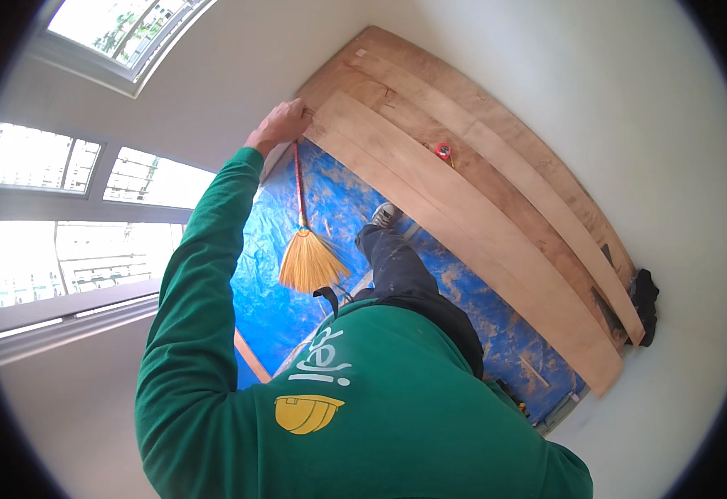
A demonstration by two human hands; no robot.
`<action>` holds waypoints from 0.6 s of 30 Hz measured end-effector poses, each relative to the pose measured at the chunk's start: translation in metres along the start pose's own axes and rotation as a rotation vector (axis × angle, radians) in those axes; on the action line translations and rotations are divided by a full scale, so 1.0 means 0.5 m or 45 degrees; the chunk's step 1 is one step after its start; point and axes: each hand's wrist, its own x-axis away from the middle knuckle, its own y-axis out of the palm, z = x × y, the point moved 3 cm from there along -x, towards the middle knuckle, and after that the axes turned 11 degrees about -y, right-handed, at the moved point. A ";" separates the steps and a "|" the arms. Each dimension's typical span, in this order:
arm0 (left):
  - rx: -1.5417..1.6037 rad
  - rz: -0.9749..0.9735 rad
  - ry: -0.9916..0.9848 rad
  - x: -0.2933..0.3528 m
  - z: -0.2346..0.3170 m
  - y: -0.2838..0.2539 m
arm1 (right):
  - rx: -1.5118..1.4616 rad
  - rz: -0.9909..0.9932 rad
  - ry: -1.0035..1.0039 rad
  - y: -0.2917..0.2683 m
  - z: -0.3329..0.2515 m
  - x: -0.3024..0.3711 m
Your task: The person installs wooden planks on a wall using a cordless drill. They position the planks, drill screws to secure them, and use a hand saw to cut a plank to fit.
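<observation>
My left hand (283,124) reaches far out with its fingers curled closed beside the left end of a long pale wooden plank (455,220). What lies within the fingers is hidden. Just below the hand, the red handle of a straw broom (310,259) runs up toward it; I cannot tell whether they touch. The broom's yellow bristles spread over a blue tarp (268,237). A small red tape measure (443,150) rests on the brown wooden surface (426,125) behind the plank. My right hand is out of sight.
Another narrow plank (538,195) lies farther back along the wooden surface. Dark cloth (644,303) sits at its right end. Sawdust and wood scraps (534,371) litter the tarp around my shoe (385,214). Windows (81,249) line the left wall; a white wall (596,91) borders the right.
</observation>
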 end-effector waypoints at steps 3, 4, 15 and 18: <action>-0.006 -0.045 0.041 -0.100 -0.063 0.034 | -0.054 -0.088 0.018 0.063 -0.077 -0.059; -0.016 -0.072 0.072 -0.133 -0.081 0.049 | -0.071 -0.116 0.014 0.080 -0.111 -0.079; 0.142 -0.410 0.185 -0.435 -0.262 0.263 | -0.058 0.148 -0.188 0.090 -0.695 -0.188; 0.213 -0.503 0.162 -0.481 -0.313 0.294 | -0.006 0.192 -0.185 0.093 -0.867 -0.187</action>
